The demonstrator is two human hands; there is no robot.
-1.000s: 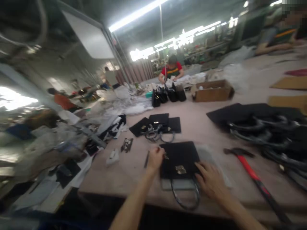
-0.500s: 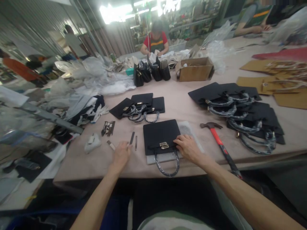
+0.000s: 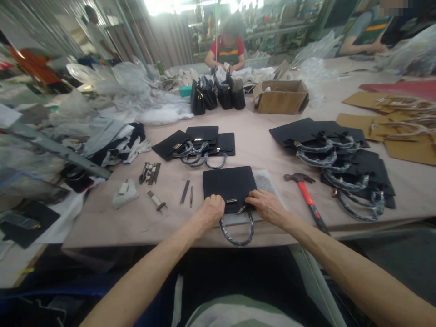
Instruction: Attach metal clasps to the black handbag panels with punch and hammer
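Observation:
A black handbag panel [image 3: 229, 181] lies flat before me, its plastic-wrapped handle [image 3: 237, 234] pointing toward me. My left hand [image 3: 211, 210] is closed with curled fingers at the panel's lower left edge. At the lower right edge, my right hand [image 3: 267, 205] pinches the panel beside the handle's end. Between the hands are two small metal fittings: one clasp piece [image 3: 231, 200] sits level, while the other metal piece [image 3: 241, 209] is tilted. Under the panel, a pale slab [image 3: 267, 184] sticks out at the right. My fingertips are partly hidden.
A red-handled hammer [image 3: 308, 195] lies right of the panel, near more black panels [image 3: 364, 165]. Left are thin metal tools [image 3: 185, 192] and a taped tool [image 3: 156, 200]. Farther back stand black bags [image 3: 225, 96], a cardboard box [image 3: 281, 102] and a seated person [image 3: 225, 52].
My left hand has moved right from the small tools to the panel, leaving a taped tool on the table. One metal fitting is now tilted. My right hand stays at the panel's right edge.

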